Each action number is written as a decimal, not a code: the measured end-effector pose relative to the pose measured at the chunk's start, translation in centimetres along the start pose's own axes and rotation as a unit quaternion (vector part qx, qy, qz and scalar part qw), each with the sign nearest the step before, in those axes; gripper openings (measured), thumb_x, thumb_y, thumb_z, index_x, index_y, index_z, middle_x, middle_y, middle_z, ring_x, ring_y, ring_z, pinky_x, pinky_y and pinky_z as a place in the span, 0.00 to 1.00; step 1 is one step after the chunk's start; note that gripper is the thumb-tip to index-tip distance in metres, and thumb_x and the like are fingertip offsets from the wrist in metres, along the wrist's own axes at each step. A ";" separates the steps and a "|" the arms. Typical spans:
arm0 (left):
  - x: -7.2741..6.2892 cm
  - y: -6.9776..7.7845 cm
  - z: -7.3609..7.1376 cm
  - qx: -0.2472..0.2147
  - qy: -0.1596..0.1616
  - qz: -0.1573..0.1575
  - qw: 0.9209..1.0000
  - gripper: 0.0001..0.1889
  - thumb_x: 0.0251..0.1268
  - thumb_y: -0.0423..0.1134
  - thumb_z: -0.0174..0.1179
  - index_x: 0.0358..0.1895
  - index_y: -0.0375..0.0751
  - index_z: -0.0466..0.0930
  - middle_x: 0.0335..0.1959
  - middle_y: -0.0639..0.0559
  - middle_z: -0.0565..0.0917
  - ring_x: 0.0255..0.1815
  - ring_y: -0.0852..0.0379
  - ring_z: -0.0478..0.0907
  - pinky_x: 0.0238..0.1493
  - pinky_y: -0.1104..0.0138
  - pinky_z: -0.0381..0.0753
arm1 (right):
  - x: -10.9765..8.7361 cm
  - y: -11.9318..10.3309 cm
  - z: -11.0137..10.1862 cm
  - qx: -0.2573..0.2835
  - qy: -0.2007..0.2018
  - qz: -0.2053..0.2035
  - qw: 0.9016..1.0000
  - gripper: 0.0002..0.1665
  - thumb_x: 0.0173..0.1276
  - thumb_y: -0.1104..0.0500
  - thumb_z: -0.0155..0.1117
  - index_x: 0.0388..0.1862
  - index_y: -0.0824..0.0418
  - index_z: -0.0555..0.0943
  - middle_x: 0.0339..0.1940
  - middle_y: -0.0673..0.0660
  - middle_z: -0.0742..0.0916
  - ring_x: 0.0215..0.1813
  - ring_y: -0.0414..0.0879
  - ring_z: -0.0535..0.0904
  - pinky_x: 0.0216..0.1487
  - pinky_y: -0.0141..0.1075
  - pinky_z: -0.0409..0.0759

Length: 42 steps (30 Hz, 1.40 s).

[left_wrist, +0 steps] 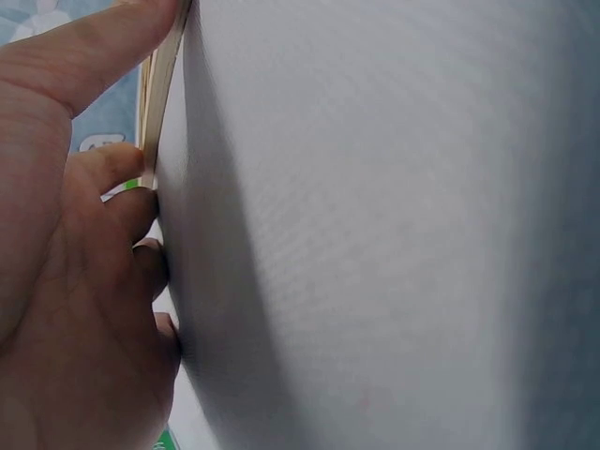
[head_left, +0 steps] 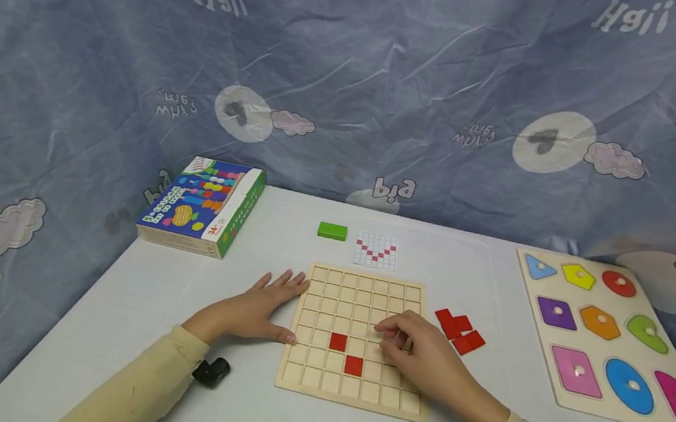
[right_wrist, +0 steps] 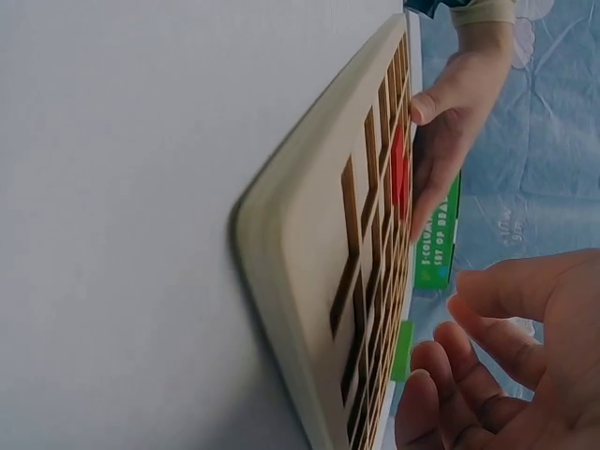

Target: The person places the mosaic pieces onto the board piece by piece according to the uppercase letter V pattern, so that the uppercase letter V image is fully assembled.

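My left hand (head_left: 257,311) lies with its fingers spread at the left edge of a wooden grid board (head_left: 315,385). Its thumb and a fingertip touch the board's rim. Two red square tiles sit in the grid, one tile (head_left: 338,342) diagonally above the other (head_left: 353,365). Over the right half of the board is my right hand (head_left: 422,354), its fingers loosely bent. In the right wrist view, thumb and index fingertips (right_wrist: 457,292) come close together, and no tile shows between them. Several loose red tiles (head_left: 468,342) lie right of the board.
A pattern card (head_left: 376,252) and a green block (head_left: 332,231) lie beyond the board. At the back left stands a colorful game box (head_left: 201,204). A shape puzzle board (head_left: 609,346) lies on the right. A printed curtain (head_left: 353,99) hangs behind the white table (head_left: 249,399).
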<state>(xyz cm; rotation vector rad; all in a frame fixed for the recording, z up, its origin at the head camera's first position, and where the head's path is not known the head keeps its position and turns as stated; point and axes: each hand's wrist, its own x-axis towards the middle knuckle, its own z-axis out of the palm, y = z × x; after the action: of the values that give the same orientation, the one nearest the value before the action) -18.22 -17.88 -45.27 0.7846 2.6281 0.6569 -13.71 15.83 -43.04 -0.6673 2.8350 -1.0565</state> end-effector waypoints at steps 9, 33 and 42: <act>0.0 0.1 0.0 -0.002 0.002 -0.004 1.000 0.56 0.57 0.62 0.71 0.83 0.44 0.51 0.84 0.47 0.49 0.84 0.45 0.37 0.81 0.47 0.32 | -1.3 1.8 -1.9 -0.007 0.024 -0.001 1.000 0.11 0.67 0.61 0.72 0.47 0.51 0.86 0.35 0.39 0.81 0.36 0.35 0.76 0.37 0.30 0.80; 0.0 0.1 0.1 -0.003 0.003 -0.002 1.000 0.56 0.57 0.62 0.71 0.83 0.44 0.51 0.84 0.47 0.50 0.84 0.45 0.37 0.81 0.47 0.32 | -4.0 7.6 -5.6 -0.066 0.067 0.066 0.993 0.15 0.64 0.61 0.76 0.50 0.56 0.86 0.36 0.45 0.84 0.37 0.37 0.77 0.34 0.31 0.77; -0.1 0.2 0.0 -0.002 0.004 0.000 1.000 0.56 0.56 0.62 0.71 0.82 0.43 0.52 0.83 0.46 0.50 0.84 0.44 0.38 0.81 0.46 0.32 | -4.3 8.3 -6.0 -0.089 0.062 0.098 0.989 0.18 0.62 0.61 0.76 0.52 0.60 0.86 0.39 0.51 0.86 0.39 0.45 0.78 0.34 0.34 0.78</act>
<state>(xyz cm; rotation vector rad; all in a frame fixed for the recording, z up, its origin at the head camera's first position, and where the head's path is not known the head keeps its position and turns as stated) -18.08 -17.74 -45.14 0.7814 2.6346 0.6654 -14.12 26.88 -44.14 -0.3312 3.0499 -0.8489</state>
